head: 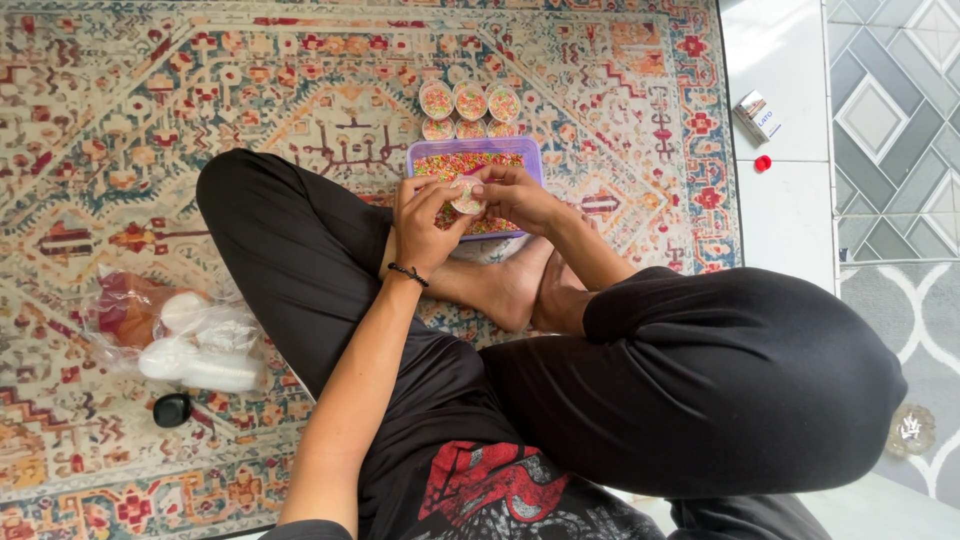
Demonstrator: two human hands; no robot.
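Left hand (425, 215) and right hand (515, 195) both gripping one small round cup (466, 195), fingers closed on it, above purple tub (530, 150) (multicoloured bits inside), filled cups (470, 108) beyond, patterned rug (150, 130) beneath

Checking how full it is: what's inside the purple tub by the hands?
The purple tub holds multicoloured sprinkles. The left hand and right hand, holding a small round cup, cover the near half.
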